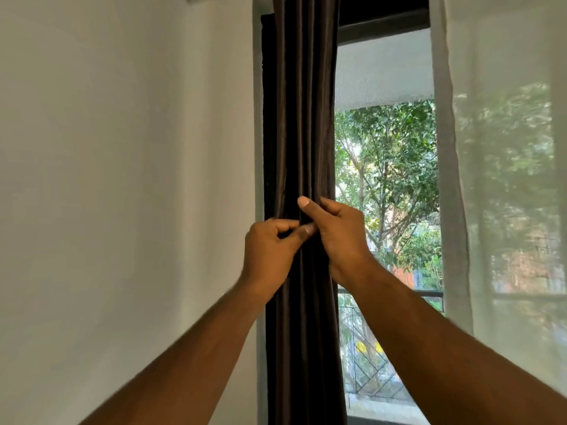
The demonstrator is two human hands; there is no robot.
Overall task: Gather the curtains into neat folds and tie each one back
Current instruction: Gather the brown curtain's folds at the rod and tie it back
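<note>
A plain white wall (pixel 122 179) fills the left of the scene. Just right of it, against the left side of the window frame (pixel 383 23), the dark curtain (pixel 302 102) hangs drawn into a narrow column of upright folds, so the gathering of this one looks largely done. No tie or band shows around it, so by my reading the tying is not yet done.

The left hand (pixel 270 253) has its fingers (pixel 283 225) curled, pinching the folds at the left side of the column. The right hand (pixel 337 234) wraps the right side, thumb up on the front of the cloth and the other fingers hidden behind it. The two hands touch at the middle.

Further right, the window (pixel 386 179) shows trees. At the far right hangs a sheer white curtain (pixel 506 148), loose and spread, neither gathered nor tied; that one appears wholly left to do.
</note>
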